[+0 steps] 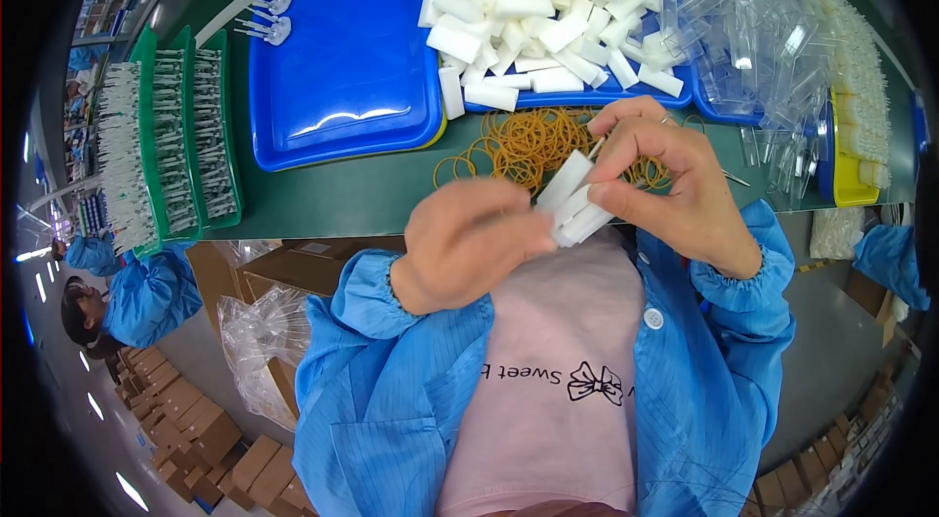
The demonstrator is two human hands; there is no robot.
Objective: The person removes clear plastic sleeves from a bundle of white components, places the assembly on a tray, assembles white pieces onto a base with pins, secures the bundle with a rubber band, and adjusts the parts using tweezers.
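In front of my chest, both hands meet at white foam blocks (564, 182), two pieces lying at an angle to each other. My right hand (675, 179) is closed on them, thumb and fingers pinching the far side. A thin slim piece shows by its index finger; its kind is unclear. My left hand (469, 241), partly smeared by motion, has curled fingers and its tips closed at the near end of the blocks. Just beyond the hands lies a pile of tan rubber bands (528, 147) on the green tabletop (342, 204).
Farther back stand a blue tray (347, 57), a heap of white foam blocks (528, 3) and clear plastic pieces (748, 23). Green racks (196, 145) of small white-grey parts are at left, a yellow tray (853, 179) at right. Cardboard boxes (191, 409) and a co-worker (147, 297) appear left.
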